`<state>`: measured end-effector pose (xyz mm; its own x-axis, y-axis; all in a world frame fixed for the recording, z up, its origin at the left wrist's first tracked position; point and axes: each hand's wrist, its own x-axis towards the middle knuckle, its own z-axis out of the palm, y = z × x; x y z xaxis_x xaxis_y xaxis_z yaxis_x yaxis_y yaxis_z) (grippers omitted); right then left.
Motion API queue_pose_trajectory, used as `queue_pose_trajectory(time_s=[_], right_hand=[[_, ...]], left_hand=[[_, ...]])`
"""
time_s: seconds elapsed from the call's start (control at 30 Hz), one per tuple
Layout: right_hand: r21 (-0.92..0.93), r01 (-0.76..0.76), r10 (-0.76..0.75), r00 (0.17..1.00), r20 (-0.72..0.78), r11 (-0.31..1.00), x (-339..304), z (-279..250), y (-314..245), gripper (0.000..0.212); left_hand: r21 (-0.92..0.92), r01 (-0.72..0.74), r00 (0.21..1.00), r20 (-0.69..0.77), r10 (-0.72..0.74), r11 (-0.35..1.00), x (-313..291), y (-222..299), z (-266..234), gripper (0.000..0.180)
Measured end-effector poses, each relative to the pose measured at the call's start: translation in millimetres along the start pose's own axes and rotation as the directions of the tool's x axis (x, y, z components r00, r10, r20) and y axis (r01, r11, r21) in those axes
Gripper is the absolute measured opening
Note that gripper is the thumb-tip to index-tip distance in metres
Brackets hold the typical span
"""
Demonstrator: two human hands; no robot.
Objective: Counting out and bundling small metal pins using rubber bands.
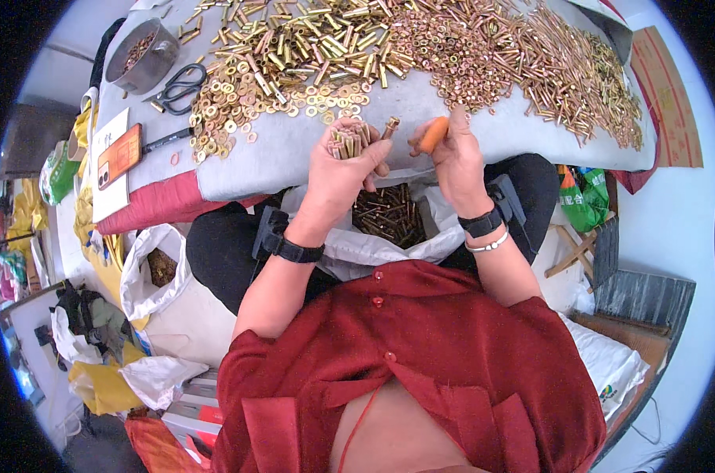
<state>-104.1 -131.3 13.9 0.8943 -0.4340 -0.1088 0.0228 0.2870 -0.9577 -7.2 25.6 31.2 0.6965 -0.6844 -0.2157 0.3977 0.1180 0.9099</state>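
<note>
My left hand [335, 162] is closed around a bunch of brass-coloured bolts [349, 142], their ends facing up. A single bolt [390, 128] with a wider end sticks up by its thumb and fingertips. Just to the right, my right hand [458, 162] is raised with its fingers bent and apart, and no part shows in it. An orange finger cot [434, 135] covers one of its fingers. Below both hands, a white sack [338, 244] between my legs contains many dark brass-coloured bolts [389, 217].
On the grey-covered table [404, 102] lie heaps of metal sleeves [318, 39], washers [227, 110], nuts [468, 67] and long screws [562, 79]. Black scissors [182, 88], a grey bowl [143, 59] and an orange phone [119, 156] are at the left. Another white sack [180, 268] stands lower left.
</note>
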Motion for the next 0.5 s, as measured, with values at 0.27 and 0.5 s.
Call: queue_pose_trajectory(time_s=[0.27,0.5], right_hand=[[0.336,-0.013,-0.018,0.996,0.089,0.942,2,-15,18,0.071],[0.179,-0.042,0.066,0.99,-0.128,0.983,-2,11,-8,0.057]], left_hand=[[-0.083,0.018,1.0,0.015,-0.017,0.996,-1,-1,-3,0.023],[0.11,0.054,0.999,-0.001,-0.054,0.993,-6,9,-5,0.018]])
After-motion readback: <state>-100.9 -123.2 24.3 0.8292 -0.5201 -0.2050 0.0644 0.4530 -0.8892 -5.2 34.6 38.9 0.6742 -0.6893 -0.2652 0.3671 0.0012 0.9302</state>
